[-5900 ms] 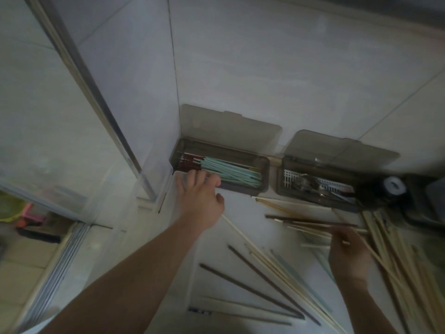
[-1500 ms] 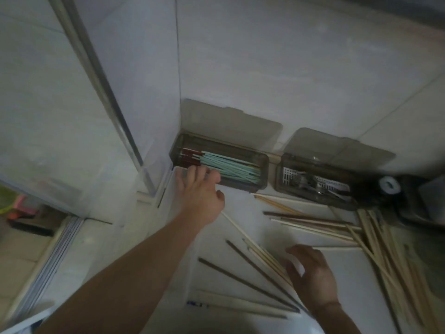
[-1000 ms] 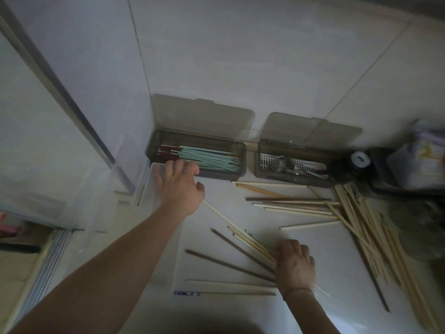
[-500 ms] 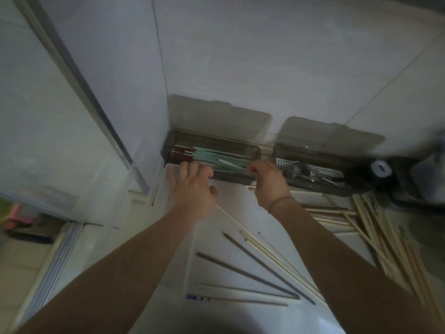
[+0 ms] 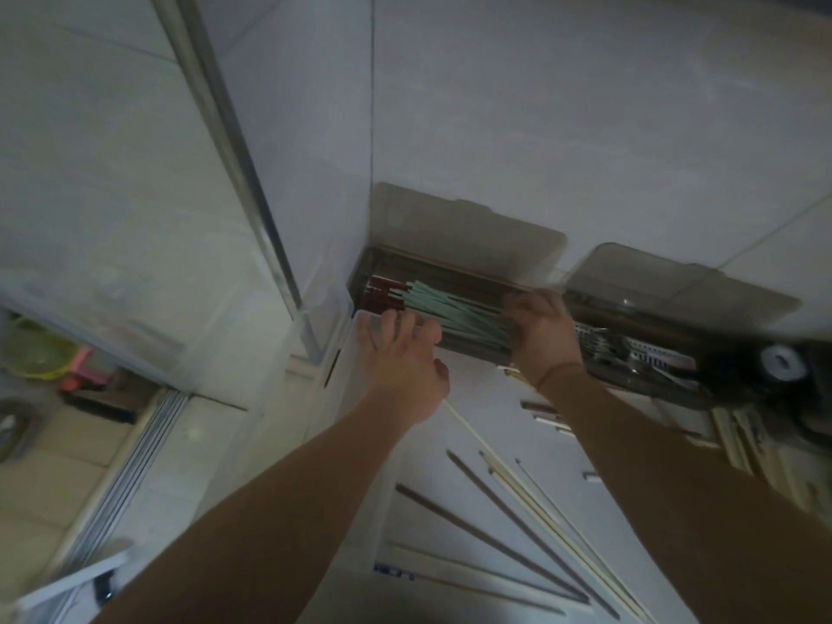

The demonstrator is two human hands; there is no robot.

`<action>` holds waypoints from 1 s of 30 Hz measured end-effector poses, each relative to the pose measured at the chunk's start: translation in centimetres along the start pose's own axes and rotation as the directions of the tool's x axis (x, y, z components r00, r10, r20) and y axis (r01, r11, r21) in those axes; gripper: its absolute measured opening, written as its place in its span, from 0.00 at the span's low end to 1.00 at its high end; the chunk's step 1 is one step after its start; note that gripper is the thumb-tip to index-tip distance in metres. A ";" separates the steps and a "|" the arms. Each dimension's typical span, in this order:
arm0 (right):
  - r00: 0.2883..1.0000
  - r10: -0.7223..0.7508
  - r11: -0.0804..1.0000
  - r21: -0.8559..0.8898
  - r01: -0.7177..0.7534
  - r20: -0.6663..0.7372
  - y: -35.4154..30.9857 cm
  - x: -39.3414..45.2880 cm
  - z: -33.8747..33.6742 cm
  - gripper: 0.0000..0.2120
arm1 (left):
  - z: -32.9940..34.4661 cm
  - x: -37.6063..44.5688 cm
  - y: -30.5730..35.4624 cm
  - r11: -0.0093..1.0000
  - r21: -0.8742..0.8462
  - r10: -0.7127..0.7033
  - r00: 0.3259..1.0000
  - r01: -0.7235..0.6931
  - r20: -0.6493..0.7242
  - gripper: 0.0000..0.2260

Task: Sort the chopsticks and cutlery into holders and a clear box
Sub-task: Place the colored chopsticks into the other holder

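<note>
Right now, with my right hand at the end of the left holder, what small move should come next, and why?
Probably draw the right hand back toward the loose chopsticks on the counter. It sits at the right end of the left holder, over the green chopsticks, while the left hand rests on the holder's front edge. Whether it grips one is unclear.

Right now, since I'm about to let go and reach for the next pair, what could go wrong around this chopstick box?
1. The right hand is at the box's right end among the green chopsticks; pulling back fast could drag some out.
2. The right forearm hangs over loose chopsticks on the counter; a low sweep may scatter them.
3. If the left hand at the front wall lets go early, the box may slide.
</note>
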State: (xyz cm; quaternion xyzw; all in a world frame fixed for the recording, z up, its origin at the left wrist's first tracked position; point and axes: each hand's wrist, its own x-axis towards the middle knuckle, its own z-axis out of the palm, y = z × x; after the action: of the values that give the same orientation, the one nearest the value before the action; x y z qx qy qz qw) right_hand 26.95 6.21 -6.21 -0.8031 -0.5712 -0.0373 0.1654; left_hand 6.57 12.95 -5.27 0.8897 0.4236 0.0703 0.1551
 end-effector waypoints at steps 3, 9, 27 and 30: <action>0.996 -0.009 0.997 -0.082 0.002 -0.090 -0.2 -3.2 -1.1 0.13 | 0.0 0.1 0.0 1.000 -0.007 -0.001 1.000 0.001 -0.007 0.13; 0.999 0.022 0.982 -0.187 -0.012 0.049 0.1 -5.4 -0.2 0.19 | 0.3 0.1 -0.2 1.000 -0.011 -0.004 1.000 0.004 -0.005 0.13; 0.998 -0.060 0.998 0.027 0.060 -0.021 -1.7 -25.4 0.2 0.15 | -1.0 -0.8 0.2 0.993 0.076 0.086 0.996 -0.087 0.017 0.20; 0.999 -0.033 0.998 0.049 0.033 0.012 -1.2 -27.5 0.1 0.18 | -1.5 -2.8 0.0 0.993 0.029 0.113 0.993 -0.112 -0.034 0.23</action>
State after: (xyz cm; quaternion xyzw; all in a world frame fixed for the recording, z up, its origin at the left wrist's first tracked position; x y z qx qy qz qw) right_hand 16.38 -18.34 -12.91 -0.7895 -0.5862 -0.0212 0.1807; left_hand 4.44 11.06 -3.87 0.9128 0.3764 0.0890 0.1313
